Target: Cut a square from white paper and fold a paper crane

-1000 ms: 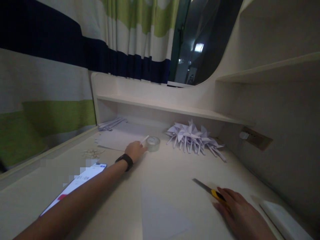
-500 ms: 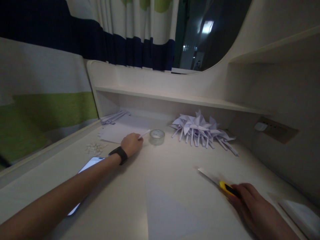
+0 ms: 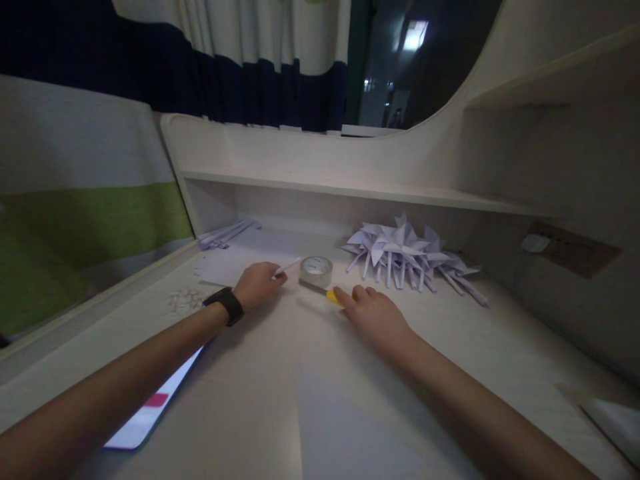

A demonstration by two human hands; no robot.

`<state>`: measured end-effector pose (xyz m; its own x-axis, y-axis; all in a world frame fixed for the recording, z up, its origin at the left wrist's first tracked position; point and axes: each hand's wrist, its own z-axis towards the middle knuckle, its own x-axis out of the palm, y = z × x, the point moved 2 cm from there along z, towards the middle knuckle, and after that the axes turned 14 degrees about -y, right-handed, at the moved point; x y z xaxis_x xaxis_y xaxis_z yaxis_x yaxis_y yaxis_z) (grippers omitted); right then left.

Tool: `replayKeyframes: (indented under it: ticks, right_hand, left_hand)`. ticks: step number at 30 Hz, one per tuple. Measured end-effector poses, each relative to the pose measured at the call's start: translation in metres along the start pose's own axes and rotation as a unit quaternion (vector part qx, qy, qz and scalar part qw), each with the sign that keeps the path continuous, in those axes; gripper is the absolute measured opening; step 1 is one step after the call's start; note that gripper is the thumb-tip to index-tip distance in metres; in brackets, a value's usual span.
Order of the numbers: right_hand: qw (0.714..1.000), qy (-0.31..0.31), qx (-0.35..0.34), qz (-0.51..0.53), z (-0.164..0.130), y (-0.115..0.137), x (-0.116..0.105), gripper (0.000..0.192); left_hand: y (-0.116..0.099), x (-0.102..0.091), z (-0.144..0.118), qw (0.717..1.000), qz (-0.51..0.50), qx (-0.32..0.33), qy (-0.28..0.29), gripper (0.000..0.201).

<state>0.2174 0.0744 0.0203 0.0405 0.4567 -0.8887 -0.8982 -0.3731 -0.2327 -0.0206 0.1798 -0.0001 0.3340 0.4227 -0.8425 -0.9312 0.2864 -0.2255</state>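
Note:
My left hand [image 3: 260, 283] is closed on a thin white rolled paper stick [image 3: 288, 267], whose free end points toward the roll of clear tape [image 3: 316, 272]. In my right hand [image 3: 375, 313] is a yellow utility knife [image 3: 332, 295], its blade out and pointing left, just in front of the tape roll. Blade and paper stick are a short gap apart. A triangular sheet of white paper [image 3: 345, 433] lies on the desk nearest me.
Several paper pinwheels [image 3: 400, 247] are heaped at the back right. Paper sheets [image 3: 225, 267] and paper strips [image 3: 225, 235] lie at the back left, with small white bits [image 3: 185, 300] before them. A lit phone [image 3: 150, 407] is under my left forearm. A shelf [image 3: 320, 190] overhangs the back.
My right hand has moved left and forward with the knife, from the desk's right side to beside the tape roll. My left hand keeps its grip on the paper stick.

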Motion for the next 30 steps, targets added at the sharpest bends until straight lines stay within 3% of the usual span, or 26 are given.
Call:
replayKeyframes:
  ticks: [3, 8, 13, 30]
  right_hand:
    - [0.999, 0.002, -0.003, -0.032, 0.014, 0.007, 0.008, 0.044]
    - [0.998, 0.056, 0.017, 0.028, 0.023, 0.016, 0.018, 0.040]
    - [0.997, 0.055, 0.010, 0.055, 0.026, 0.019, 0.023, 0.037]
    - [0.994, 0.050, 0.021, 0.100, 0.028, 0.022, 0.027, 0.033]
  left_hand:
    - [0.002, -0.002, 0.002, 0.999, -0.034, -0.009, 0.018, 0.024]
    - [0.008, -0.001, 0.004, 0.993, -0.099, -0.051, 0.049, 0.022]
    - [0.010, 0.003, 0.003, 0.983, -0.143, -0.094, 0.069, 0.020]
    - [0.006, 0.003, -0.002, 0.968, -0.181, -0.166, 0.058, 0.013]
